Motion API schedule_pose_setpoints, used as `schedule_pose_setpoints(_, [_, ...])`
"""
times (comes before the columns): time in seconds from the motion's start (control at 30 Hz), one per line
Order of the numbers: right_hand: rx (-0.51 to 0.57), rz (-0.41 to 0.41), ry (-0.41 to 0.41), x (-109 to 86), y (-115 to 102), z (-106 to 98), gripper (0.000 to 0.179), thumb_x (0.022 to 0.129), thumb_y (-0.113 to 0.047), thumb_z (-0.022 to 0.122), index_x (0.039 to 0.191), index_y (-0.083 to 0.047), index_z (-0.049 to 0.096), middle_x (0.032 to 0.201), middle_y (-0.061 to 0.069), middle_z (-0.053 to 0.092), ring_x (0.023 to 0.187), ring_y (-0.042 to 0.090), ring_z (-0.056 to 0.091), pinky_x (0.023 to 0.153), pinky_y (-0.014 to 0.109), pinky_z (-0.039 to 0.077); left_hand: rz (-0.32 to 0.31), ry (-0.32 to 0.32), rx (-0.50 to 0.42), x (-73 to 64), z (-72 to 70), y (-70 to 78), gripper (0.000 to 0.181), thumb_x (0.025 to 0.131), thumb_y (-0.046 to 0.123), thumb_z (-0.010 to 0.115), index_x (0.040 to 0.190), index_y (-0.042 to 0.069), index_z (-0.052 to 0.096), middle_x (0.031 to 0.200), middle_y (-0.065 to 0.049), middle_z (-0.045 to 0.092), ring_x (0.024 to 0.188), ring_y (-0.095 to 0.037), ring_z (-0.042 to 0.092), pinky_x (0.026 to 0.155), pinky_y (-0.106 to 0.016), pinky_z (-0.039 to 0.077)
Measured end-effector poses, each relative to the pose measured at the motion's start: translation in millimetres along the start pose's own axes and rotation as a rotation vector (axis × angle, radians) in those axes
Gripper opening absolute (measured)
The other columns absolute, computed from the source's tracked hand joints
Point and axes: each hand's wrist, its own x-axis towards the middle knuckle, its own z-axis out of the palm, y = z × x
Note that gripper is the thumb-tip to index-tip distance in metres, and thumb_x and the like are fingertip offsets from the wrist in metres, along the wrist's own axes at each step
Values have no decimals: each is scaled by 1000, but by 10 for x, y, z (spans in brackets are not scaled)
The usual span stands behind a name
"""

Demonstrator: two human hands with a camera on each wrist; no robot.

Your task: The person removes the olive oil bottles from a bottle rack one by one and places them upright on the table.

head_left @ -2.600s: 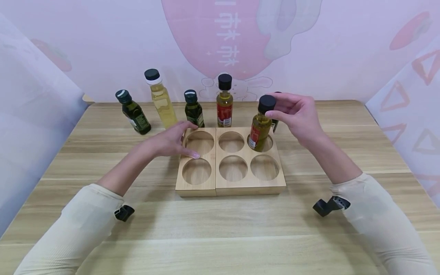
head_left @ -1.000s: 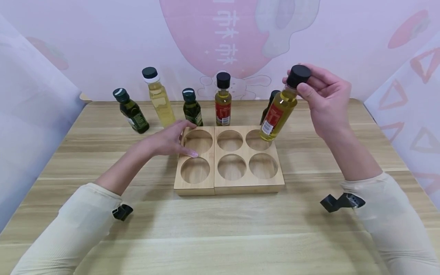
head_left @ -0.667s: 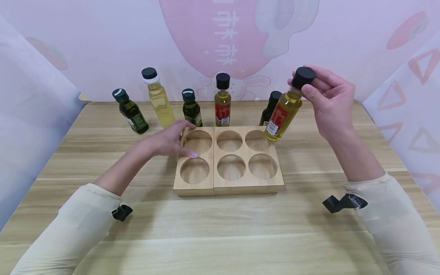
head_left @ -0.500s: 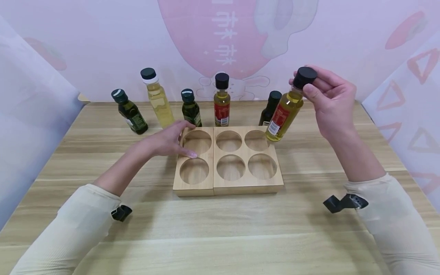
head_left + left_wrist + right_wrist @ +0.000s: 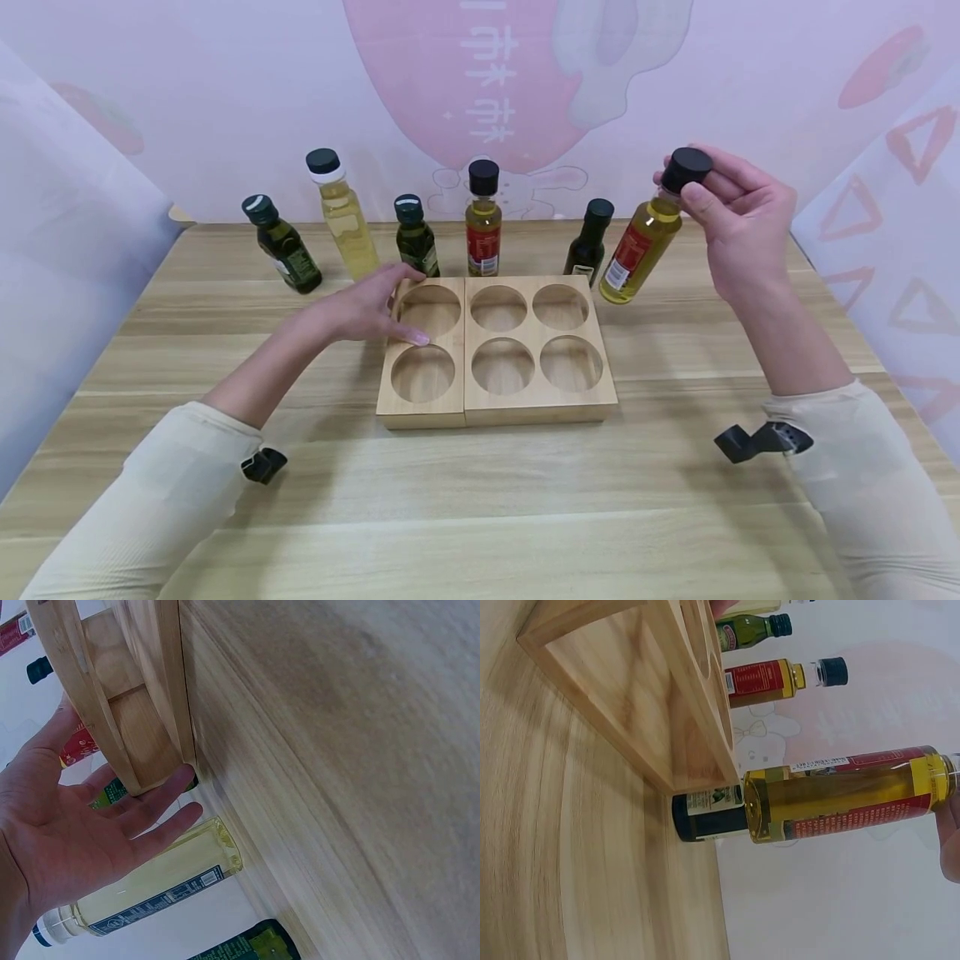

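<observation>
In the head view my right hand [image 5: 750, 217] pinches a red-labelled oil bottle [image 5: 641, 242] near its black cap. The bottle tilts in the air just right of the wooden rack [image 5: 540, 408], its base toward the rack's back right corner. My left hand [image 5: 367, 304] rests on the rack's left end, thumb across the top between two round holes, fingers fairly straight. In the left wrist view those fingers [image 5: 161, 799] touch the rack's end. The rack has two rows of holes, all vacant. A dark small bottle [image 5: 588, 242] stands behind its right corner.
Behind the rack stand another red-labelled bottle [image 5: 483, 221] and a small green bottle [image 5: 416, 237]. Left of them are a tall pale-yellow oil bottle [image 5: 347, 221] and a second green bottle [image 5: 288, 250]. A printed backdrop [image 5: 480, 83] closes off the table's far edge.
My right hand has lifted the red-labelled bottle out of the rack's back right hole and carried it rightward, uncovering the dark bottle behind. My left hand stays on the rack.
</observation>
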Motion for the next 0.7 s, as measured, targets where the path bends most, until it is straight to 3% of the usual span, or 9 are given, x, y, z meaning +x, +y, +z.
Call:
schedule_pose_setpoints(0.3, [7, 4, 22, 34, 18, -98, 32, 87, 21, 69, 118, 19, 66, 102, 27, 75, 89, 33, 77, 87, 37, 62, 7, 0, 3, -3, -8, 5, 90, 85, 26, 88, 153, -1, 35, 160, -30, 28, 150, -47, 28, 123, -61, 25])
schedule_pose_setpoints(0.7, [29, 104, 72, 80, 85, -207, 34, 82, 19, 75, 116, 16, 69, 102, 22, 77, 89, 29, 78, 87, 34, 62, 12, 2, 8, -10, -11, 2, 91, 85, 27, 88, 153, -2, 35, 160, -30, 30, 148, -48, 29, 123, -61, 26])
